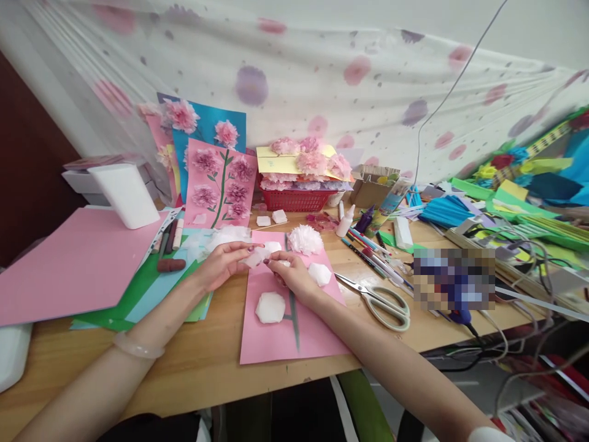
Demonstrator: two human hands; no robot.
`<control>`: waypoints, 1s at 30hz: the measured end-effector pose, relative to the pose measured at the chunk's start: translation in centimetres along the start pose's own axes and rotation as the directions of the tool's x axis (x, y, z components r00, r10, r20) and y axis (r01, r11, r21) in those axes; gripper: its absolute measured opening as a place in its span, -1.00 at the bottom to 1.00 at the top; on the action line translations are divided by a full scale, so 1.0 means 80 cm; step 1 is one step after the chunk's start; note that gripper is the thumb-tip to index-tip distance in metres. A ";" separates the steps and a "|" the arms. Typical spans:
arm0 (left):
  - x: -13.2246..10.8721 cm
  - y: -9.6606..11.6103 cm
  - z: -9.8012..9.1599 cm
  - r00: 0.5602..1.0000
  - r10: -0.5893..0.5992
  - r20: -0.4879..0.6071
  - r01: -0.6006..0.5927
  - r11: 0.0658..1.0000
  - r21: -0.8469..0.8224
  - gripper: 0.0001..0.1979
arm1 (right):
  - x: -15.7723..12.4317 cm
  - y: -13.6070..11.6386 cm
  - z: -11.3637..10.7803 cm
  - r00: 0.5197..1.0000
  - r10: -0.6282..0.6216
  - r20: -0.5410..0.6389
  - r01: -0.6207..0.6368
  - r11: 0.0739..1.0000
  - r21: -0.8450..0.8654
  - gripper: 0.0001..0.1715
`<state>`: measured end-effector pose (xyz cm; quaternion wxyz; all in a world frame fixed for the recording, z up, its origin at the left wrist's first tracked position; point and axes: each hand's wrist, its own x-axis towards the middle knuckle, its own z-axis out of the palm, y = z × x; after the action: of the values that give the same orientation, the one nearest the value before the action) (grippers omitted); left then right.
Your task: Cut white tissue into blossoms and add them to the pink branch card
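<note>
Above a pink sheet of card (269,344), my two hands meet at a small piece of thin white tissue paper (254,258). My left hand (224,265) pinches it between thumb and fingertips. From the other side my right hand (293,277) has its fingers closed at the tissue's edge; the palm side is hidden. On the card are a painted green stem (294,325), a fluffy white paper flower (305,240) at the top and flat white tissue pads, one at lower left (270,307) and one at right (319,274).
Scissors (380,299) lie right of the card, near pens (368,255) and a white glue bottle (345,222). A glue gun (453,282), partly blurred out, and cables are further right. Behind stand a red basket (299,201) and a finished flower picture (221,184). Coloured paper (69,264) lies left.
</note>
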<state>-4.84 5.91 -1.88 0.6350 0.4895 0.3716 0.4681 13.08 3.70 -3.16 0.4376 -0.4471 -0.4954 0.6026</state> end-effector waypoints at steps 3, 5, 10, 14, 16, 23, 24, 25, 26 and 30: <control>0.000 -0.008 0.006 0.996 0.067 -0.063 -0.052 0.977 0.208 -0.73 | 0.000 0.001 0.001 1.000 0.005 0.014 -0.006 0.999 0.047 -0.82; 0.003 -0.013 0.005 0.981 0.141 -0.134 -0.097 0.952 0.290 -0.68 | 0.000 0.000 0.002 0.999 0.015 0.037 -0.019 0.995 0.102 -0.80; 0.015 -0.012 -0.024 0.889 0.308 -0.340 -0.148 0.893 0.425 -0.66 | 0.001 -0.008 -0.002 0.989 0.077 0.124 -0.109 0.954 0.278 -0.70; 0.015 -0.006 -0.032 0.731 0.630 -0.262 -0.205 0.569 0.796 -0.72 | 0.006 -0.012 -0.007 0.966 0.177 0.187 -0.249 0.831 0.497 -0.59; 0.008 -0.003 -0.020 0.695 0.714 -0.084 -0.240 0.341 0.909 -0.80 | 0.008 -0.013 -0.008 0.949 0.210 0.235 -0.313 0.710 0.631 -0.58; -0.024 -0.013 0.042 0.758 0.591 0.275 -0.449 0.168 0.877 -0.78 | 0.004 -0.011 -0.007 0.931 0.146 0.334 -0.347 0.638 0.688 -0.55; -0.026 -0.015 0.045 0.770 0.570 0.289 -0.456 0.174 0.873 -0.78 | 0.003 -0.012 -0.008 0.923 0.157 0.352 -0.367 0.640 0.676 -0.52; -0.027 -0.017 0.047 0.775 0.559 0.294 -0.459 0.178 0.871 -0.80 | 0.002 -0.012 -0.008 0.915 0.164 0.368 -0.383 0.637 0.669 -0.49; -0.028 -0.019 0.048 0.777 0.558 0.293 -0.456 0.178 0.872 -0.85 | 0.001 -0.013 -0.008 0.908 0.166 0.385 -0.397 0.632 0.666 -0.47; -0.026 -0.021 0.045 0.765 0.596 0.245 -0.429 0.188 0.883 -0.89 | 0.000 -0.013 -0.008 0.894 0.127 0.429 -0.407 0.630 0.661 -0.48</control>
<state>-1.68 2.77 -2.60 0.0363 0.8081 0.4241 0.4073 13.81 3.94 -2.17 0.3911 -0.1898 -0.2049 0.8769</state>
